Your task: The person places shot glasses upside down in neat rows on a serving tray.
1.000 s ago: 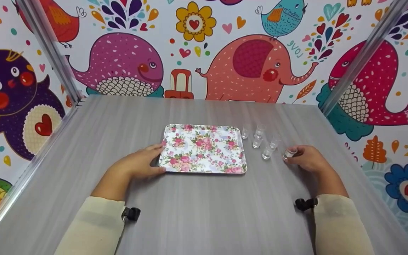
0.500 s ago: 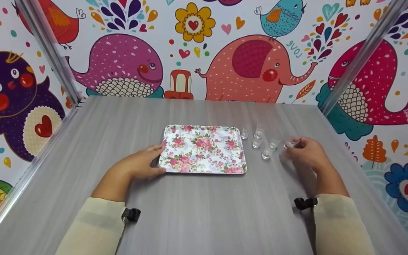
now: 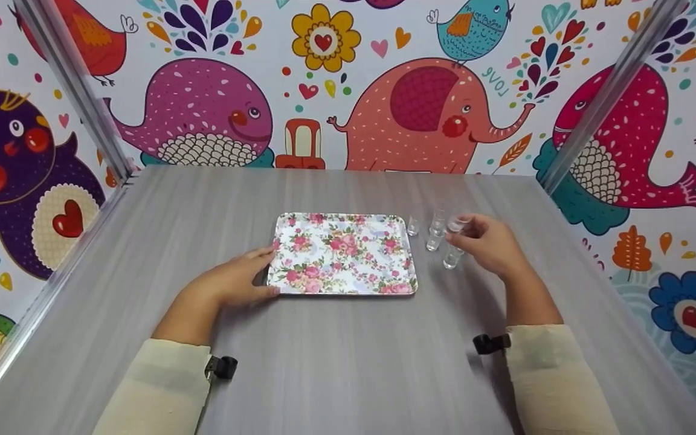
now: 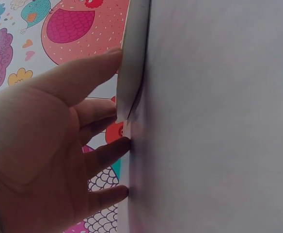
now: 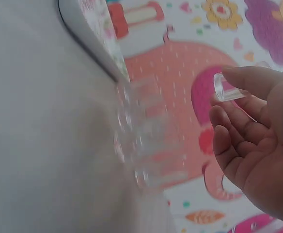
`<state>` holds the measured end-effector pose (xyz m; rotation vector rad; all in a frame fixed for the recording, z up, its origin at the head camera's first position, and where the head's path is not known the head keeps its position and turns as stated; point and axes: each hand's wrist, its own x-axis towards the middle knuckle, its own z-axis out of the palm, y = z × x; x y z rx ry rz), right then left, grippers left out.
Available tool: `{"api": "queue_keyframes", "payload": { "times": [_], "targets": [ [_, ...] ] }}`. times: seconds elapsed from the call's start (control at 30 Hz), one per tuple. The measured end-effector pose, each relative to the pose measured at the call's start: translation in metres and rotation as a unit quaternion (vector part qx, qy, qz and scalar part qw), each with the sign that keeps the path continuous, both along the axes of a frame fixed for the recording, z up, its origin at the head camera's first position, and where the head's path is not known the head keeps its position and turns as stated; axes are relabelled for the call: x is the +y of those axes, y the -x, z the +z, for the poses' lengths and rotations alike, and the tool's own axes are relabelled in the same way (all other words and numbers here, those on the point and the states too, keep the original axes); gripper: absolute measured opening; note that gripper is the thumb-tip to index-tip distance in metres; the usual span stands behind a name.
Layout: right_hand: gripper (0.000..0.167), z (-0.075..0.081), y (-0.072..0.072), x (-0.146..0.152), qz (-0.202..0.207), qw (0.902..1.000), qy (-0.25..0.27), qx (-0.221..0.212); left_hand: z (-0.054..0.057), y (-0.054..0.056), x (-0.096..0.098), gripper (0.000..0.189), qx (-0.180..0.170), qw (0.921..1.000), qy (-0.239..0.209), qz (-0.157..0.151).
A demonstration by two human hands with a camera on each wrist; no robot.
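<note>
A rectangular tray [image 3: 342, 255] with a pink floral print lies in the middle of the table. My left hand [image 3: 233, 281] rests at its left side, the thumb by the near corner and straight fingers touching the edge. In the left wrist view, thumb and index fingertips meet the tray's rim [image 4: 134, 58]. My right hand [image 3: 496, 244] pinches a small clear shot glass [image 5: 223, 88] between thumb and fingers, raised above the table. Several similar glasses [image 5: 158, 172] stand below and left of it, just right of the tray; the right hand partly covers some in the head view.
The grey table [image 3: 336, 362] has a wall [image 3: 378, 72] with colourful cartoon animals behind it. Metal posts [image 3: 614, 90] rise at the back corners. Each sleeve carries a small black wrist camera [image 3: 492, 344].
My right hand has lifted a shot glass off the table and carried it up and left, over the standing glasses. The left hand has kept its place at the tray; the head view shifted slightly.
</note>
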<state>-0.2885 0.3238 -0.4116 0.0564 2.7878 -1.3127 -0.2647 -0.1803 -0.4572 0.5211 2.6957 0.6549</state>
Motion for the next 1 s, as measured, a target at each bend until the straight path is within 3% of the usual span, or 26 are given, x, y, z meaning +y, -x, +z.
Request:
{"api": "queue_keyframes", "payload": {
  "times": [0.17,0.47,1.0],
  "targets": [
    [0.051,-0.003,0.008,-0.038,0.029,0.9991,-0.001,0.031,0.001,0.000,-0.001,0.088,-0.003,1.0000,0.006,0.000],
    [0.042,-0.005,0.014,-0.095,0.065,0.9973,0.020,0.029,0.002,-0.001,0.000,0.088,-0.002,1.0000,0.005,0.004],
    [0.035,-0.012,0.022,-0.150,0.126,0.9899,0.037,0.053,0.002,-0.002,0.001,0.087,-0.001,1.0000,0.005,0.006]
  ]
}}
